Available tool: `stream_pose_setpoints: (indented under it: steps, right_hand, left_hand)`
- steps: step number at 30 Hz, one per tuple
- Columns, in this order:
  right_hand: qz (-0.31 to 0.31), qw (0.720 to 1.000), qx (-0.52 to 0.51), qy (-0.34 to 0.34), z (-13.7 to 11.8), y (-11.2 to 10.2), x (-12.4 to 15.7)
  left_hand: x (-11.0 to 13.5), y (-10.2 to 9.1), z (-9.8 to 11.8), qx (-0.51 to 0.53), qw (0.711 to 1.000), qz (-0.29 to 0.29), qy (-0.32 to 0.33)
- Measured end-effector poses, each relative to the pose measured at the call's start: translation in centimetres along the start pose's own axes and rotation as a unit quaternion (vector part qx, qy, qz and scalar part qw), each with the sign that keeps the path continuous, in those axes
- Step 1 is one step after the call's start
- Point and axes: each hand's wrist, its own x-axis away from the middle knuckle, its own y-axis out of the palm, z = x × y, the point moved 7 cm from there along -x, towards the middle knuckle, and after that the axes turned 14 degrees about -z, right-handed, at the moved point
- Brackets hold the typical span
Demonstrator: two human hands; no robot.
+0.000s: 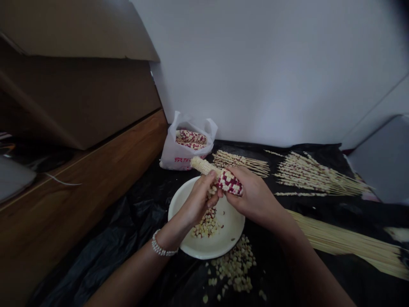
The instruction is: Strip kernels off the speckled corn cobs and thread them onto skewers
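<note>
A corn cob (230,182) is held over a white bowl (175,209). Its far left part is stripped bare, while the near right part keeps purple and cream kernels. My right hand (252,194) is closed round the kernel-covered end. My left hand (200,198), with a beaded bracelet (161,246) at the wrist, grips the cob near its middle, thumb on top. Some loose kernels show by the left fingers. More kernels (206,225) lie in the bowl below, partly hidden by the left hand.
Behind the bowl stands a white plastic bag (174,153) with corn cobs (191,136). Kernel-threaded sticks (300,172) and plain sticks (348,243) lie at right on black sheeting (128,230). Pale kernels (238,264) are scattered before the bowl. A cardboard box (96,98) stands left.
</note>
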Motion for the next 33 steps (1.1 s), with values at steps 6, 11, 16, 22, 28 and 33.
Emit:
stream_pose_setpoints:
  steps: [6, 11, 16, 22, 28, 33]
  right_hand:
    - [-0.001, 0.999, 0.035, 0.004, -1.0, 0.5, 0.2]
    - [-0.014, 0.999, 0.047, 0.017, -1.2, 0.8, 0.1]
    - [-0.014, 0.999, 0.049, 0.014, -1.0, 0.6, 0.1]
    - [-0.015, 0.999, 0.044, 0.016, -0.9, 0.7, 0.2]
    - [-0.039, 0.999, -0.022, 0.013, -0.4, 0.4, 0.0]
    - [-0.038, 0.997, -0.066, 0.020, -0.3, -0.3, 0.0]
  left_hand:
    - [-0.2, -0.3, -1.0, 0.008, 0.999, 0.045, 0.010]
    - [0.0, -0.6, -0.9, 0.005, 0.996, 0.085, 0.016]
    - [0.0, -0.6, -1.0, 0.003, 0.997, 0.073, 0.002]
    - [-0.2, -0.3, -1.1, -0.017, 0.999, 0.040, -0.007]
    - [-0.1, 0.1, -0.9, -0.010, 1.000, 0.015, -0.010]
    - [0.0, 0.7, -0.7, 0.020, 0.999, -0.016, -0.024]
